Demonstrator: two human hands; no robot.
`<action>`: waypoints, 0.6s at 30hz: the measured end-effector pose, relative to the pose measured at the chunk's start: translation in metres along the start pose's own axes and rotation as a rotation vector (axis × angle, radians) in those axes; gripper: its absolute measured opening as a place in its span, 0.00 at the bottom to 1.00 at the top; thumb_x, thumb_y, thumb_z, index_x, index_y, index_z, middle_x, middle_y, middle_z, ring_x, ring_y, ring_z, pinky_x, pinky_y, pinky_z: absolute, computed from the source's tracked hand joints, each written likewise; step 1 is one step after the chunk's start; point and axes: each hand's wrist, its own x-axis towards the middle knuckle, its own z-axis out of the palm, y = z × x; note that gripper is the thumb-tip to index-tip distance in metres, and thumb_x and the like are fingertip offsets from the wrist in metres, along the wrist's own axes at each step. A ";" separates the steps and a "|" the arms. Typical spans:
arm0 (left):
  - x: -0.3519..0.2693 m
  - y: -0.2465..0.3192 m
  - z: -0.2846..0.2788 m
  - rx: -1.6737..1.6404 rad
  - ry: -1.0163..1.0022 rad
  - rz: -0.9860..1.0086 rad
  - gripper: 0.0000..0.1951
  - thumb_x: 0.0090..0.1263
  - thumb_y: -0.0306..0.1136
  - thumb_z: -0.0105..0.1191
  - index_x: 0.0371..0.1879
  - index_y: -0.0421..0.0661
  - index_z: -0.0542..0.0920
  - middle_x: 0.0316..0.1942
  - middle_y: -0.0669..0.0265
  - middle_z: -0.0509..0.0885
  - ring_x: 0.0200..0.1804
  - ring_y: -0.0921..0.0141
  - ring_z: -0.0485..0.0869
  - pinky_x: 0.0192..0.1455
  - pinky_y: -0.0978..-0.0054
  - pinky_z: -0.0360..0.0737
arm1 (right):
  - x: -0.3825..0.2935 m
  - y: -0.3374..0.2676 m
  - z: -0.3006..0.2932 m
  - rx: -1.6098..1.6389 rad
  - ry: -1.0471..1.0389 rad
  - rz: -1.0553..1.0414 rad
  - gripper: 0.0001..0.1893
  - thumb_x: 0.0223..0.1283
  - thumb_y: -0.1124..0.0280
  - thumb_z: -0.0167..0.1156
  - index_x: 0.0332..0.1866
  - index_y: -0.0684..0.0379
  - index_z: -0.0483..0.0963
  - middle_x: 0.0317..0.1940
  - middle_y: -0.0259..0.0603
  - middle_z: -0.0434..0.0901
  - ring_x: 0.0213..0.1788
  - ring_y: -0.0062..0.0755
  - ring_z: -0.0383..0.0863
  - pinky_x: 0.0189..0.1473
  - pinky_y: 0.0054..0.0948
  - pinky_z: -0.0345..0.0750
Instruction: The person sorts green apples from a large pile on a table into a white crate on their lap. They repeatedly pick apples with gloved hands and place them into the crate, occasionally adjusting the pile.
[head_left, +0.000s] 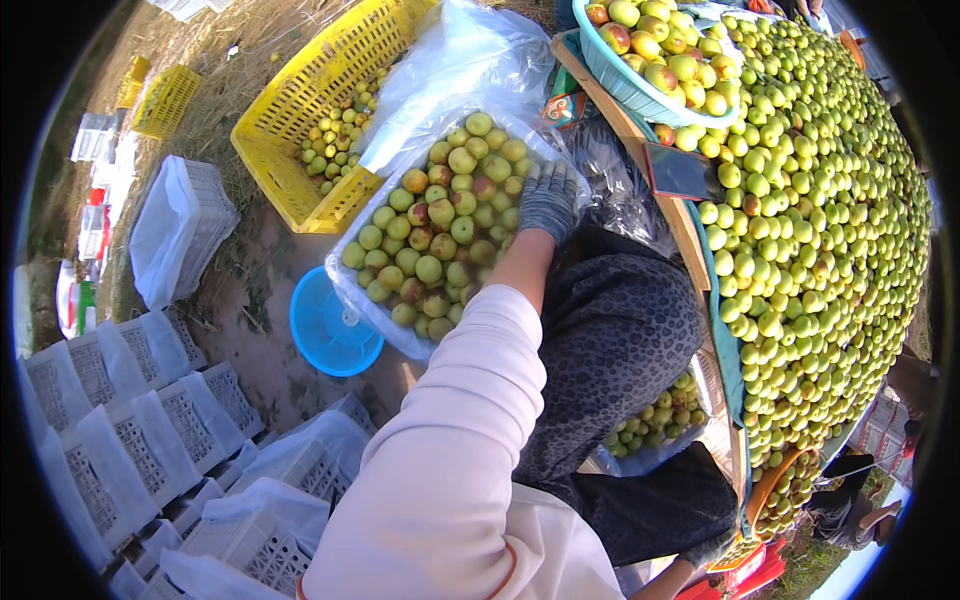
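Note:
My left hand, in a grey knit glove, lies with its fingers extended over the edge of a plastic-lined crate. Green and reddish-brown jujubes fill that crate, and my fingertips touch the ones at its near side. Clear plastic sheeting is folded back from the crate's far end. My right hand, also gloved, shows at the bottom edge beyond my knee, close to an orange basket. Its fingers are partly hidden, so its grasp does not show.
A wood-edged table carries a large heap of jujubes, a blue basket and a phone. Left are a yellow crate, a blue basin and stacked white crates. Another lined crate stands by my legs.

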 end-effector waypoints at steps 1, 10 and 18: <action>0.001 -0.001 -0.001 -0.022 -0.021 0.001 0.31 0.66 0.45 0.47 0.68 0.45 0.67 0.71 0.61 0.63 0.73 0.64 0.59 0.76 0.54 0.47 | 0.000 0.004 -0.002 0.031 -0.009 0.005 0.25 0.74 0.55 0.43 0.61 0.66 0.72 0.57 0.46 0.76 0.58 0.40 0.75 0.63 0.35 0.70; 0.014 0.000 -0.026 0.045 -0.042 0.006 0.33 0.64 0.49 0.50 0.68 0.47 0.67 0.72 0.61 0.62 0.74 0.65 0.56 0.76 0.54 0.46 | 0.001 0.017 -0.004 0.014 0.079 -0.015 0.26 0.72 0.52 0.48 0.62 0.63 0.72 0.57 0.45 0.76 0.57 0.41 0.75 0.62 0.37 0.71; -0.012 -0.021 -0.075 -0.326 0.247 0.116 0.26 0.63 0.40 0.54 0.60 0.43 0.72 0.62 0.52 0.70 0.65 0.55 0.67 0.69 0.60 0.63 | -0.011 0.002 0.005 -0.004 0.047 0.003 0.27 0.71 0.50 0.49 0.64 0.62 0.71 0.59 0.47 0.76 0.58 0.42 0.75 0.62 0.38 0.72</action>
